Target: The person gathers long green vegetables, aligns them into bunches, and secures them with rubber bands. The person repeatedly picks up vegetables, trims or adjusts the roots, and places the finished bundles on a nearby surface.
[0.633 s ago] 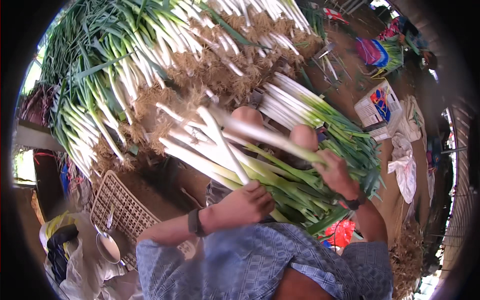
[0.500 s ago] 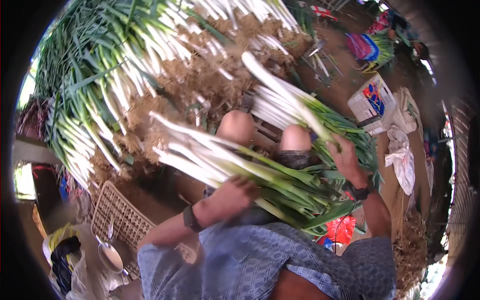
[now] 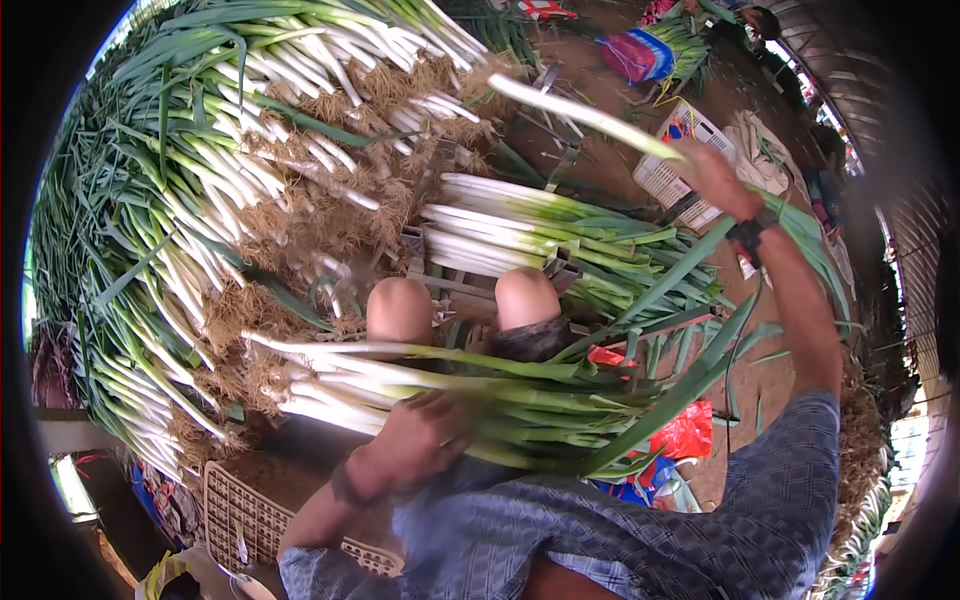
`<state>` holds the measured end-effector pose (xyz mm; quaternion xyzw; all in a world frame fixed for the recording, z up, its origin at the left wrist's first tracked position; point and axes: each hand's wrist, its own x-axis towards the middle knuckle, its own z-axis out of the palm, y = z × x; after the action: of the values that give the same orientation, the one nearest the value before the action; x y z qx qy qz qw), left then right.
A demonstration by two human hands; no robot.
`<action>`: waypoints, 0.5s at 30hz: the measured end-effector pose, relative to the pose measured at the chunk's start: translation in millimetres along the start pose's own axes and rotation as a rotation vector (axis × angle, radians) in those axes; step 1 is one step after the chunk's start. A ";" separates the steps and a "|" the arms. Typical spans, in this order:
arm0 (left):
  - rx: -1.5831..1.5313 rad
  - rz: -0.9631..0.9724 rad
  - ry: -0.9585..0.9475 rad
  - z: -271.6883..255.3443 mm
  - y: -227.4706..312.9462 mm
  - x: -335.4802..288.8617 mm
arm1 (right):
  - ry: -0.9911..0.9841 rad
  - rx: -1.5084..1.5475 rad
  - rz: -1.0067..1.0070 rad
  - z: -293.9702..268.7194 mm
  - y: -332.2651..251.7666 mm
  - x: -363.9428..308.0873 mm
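Observation:
A bundle of leeks [image 3: 350, 395] lies across my lap, roots to the left and green leaves to the right. My left hand [image 3: 425, 430] is closed over its stems, the fingers partly blurred. Raised at the far right, my right hand [image 3: 712, 178] grips a single leek [image 3: 590, 122] by its pale green part. That leek's white end points up and left, and its leaves trail down past my forearm. Beyond my knees, a neat row of trimmed leeks [image 3: 490, 222] rests on a low metal frame [image 3: 412, 240].
A large heap of rooted leeks [image 3: 200, 190] covers the left and far side. A plastic crate [image 3: 240, 505] stands at the near left, and a white basket [image 3: 665, 180] at the far right. Red plastic [image 3: 685, 428] lies on the ground to my right.
My right hand has swung up and to the right, carrying the single leek away from the trimmed row. My left hand stays on the lap bundle. The whole view has shifted.

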<state>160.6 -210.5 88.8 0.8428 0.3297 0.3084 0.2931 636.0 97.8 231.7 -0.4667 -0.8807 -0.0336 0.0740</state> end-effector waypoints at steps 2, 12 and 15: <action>0.054 -0.056 -0.041 -5.9 -3.5 12.1 | -0.014 0.175 -0.020 45.5 -14.8 0.6; 0.161 -0.056 0.123 15.0 -19.2 30.7 | -0.453 0.670 0.100 222.5 -57.6 -11.5; 0.166 -0.070 0.129 18.8 -20.9 27.5 | -0.584 0.684 0.123 226.7 -55.3 -2.0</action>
<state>182.5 -183.0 71.2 0.8304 0.4015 0.3234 0.2111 569.0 94.2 8.2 -0.4569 -0.7958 0.3966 -0.0257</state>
